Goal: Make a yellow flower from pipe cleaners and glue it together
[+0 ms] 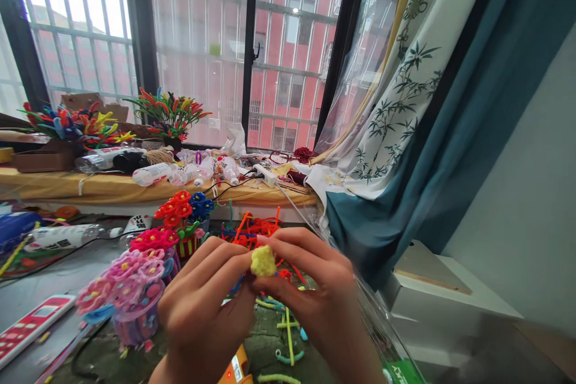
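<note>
A small fuzzy yellow piece is pinched between the fingertips of both hands, near the middle of the head view. My left hand grips its left side with bent fingers. From the right, my right hand holds it between thumb and fingers. Behind the hands lies a heap of red-orange fuzzy stems. Yellow and teal stem pieces lie on the table below, between the wrists. An orange tool is partly hidden by my left wrist.
Pink fuzzy flowers in a purple pot stand left of the hands, with red flowers and blue flowers behind. A red-and-white remote-like object lies far left. Plastic bottles line the window ledge.
</note>
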A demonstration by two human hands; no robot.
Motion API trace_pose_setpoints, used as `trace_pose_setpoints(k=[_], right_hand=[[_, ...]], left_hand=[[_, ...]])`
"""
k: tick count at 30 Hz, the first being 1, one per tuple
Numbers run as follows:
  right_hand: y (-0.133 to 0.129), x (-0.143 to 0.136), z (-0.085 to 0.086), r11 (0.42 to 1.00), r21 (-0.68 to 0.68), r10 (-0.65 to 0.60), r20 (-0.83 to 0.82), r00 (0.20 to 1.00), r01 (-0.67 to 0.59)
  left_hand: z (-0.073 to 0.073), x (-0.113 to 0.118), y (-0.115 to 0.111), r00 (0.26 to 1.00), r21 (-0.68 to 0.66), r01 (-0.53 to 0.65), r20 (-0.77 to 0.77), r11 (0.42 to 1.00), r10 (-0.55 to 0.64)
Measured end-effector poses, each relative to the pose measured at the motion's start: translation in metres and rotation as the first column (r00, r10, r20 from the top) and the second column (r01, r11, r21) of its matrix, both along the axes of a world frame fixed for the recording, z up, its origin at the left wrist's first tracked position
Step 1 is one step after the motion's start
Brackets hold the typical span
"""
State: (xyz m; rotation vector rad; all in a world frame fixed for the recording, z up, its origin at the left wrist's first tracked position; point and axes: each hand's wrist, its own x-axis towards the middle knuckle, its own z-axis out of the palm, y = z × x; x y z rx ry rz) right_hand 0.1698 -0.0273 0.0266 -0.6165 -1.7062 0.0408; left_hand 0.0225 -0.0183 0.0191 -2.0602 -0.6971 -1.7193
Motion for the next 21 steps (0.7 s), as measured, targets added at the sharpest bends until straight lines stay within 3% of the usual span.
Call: trace_pose_setpoints(k=[4,13,18,21], right_hand=[[-0.002,0.001,0.002,0.997,-0.070,0.027,-0.069,0.997,-0.032],[-0.006,-0.011,0.000,0.998,0.070,0.010,-0.105,0.994,-0.003],[-0.005,-0.013,-0.001,0.984,0.165,-0.052,-0.124,0.991,0.072],[-0.007,-0.012,0.000,0.986,0.157,-0.047,-0.099,0.994,0.062]], left_hand=[[0.000,-0.001,-0.002,0.997,-0.063,0.016,0.076,0.998,-0.011],[-0.002,-0.005,-0.002,0.995,-0.075,0.035,0.095,0.997,-0.028],[-0.003,-0.004,-0.003,0.994,-0.101,0.042,0.108,0.994,-0.031],[-0.002,-0.004,-0.003,0.994,-0.064,0.073,0.087,0.995,-0.067]])
